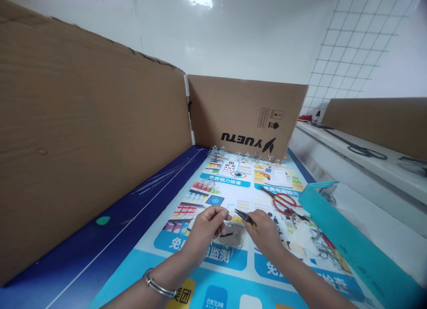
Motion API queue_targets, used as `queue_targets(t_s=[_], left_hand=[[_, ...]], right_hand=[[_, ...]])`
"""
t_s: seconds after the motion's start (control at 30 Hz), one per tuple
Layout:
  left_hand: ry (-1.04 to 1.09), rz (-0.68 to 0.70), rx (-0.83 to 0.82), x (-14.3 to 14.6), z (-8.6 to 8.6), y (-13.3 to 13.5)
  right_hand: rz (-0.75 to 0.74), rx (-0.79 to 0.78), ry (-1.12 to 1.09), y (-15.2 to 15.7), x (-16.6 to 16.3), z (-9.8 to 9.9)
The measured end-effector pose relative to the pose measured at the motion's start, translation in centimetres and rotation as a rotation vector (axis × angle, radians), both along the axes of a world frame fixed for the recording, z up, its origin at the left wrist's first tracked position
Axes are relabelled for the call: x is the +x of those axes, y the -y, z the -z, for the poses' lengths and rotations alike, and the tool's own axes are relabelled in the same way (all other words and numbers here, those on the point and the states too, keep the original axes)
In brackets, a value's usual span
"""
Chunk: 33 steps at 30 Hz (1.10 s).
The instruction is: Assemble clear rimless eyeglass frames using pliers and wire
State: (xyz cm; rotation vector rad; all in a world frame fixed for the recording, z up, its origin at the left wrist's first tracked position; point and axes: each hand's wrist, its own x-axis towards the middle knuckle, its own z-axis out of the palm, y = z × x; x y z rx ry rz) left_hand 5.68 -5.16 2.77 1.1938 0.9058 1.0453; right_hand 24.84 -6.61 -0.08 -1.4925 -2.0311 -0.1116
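Two bare hands meet low over the blue-and-white printed poster mat (230, 273). The right hand (267, 232) is closed around slim dark-nosed pliers (244, 216) with a yellow grip, their pointed tips aimed left. The left hand (207, 224) has its fingertips pinched together; whether they hold anything is too small to tell. A small clear plastic tag (231, 240) lies just beneath them, with red-handled scissors (283, 202) nearby on the right.

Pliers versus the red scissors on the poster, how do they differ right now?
The pliers are gripped in the right hand, lifted off the poster; the red scissors lie flat on it, untouched. The pliers show yellow at the handle; the scissors' handles are red loops. Both have dark tips pointing leftward.
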Motion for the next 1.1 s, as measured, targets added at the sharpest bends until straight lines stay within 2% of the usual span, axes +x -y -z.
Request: queue_targets(t_s=[0.27,0.53,1.1], left_hand=[[0.082,0.008,-0.026,0.4,0.1,0.5],[0.1,-0.048,0.001,0.3,0.5,0.5],[0.065,0.0,0.033,0.6,0.5,1.0]], right_hand=[[-0.067,-0.059,-0.166,0.5,-0.9,0.0],[-0.097,-0.109,-0.268,0.9,-1.3,-0.6],[-0.188,-0.167,-0.283,1.3,-1.6,-0.9]])
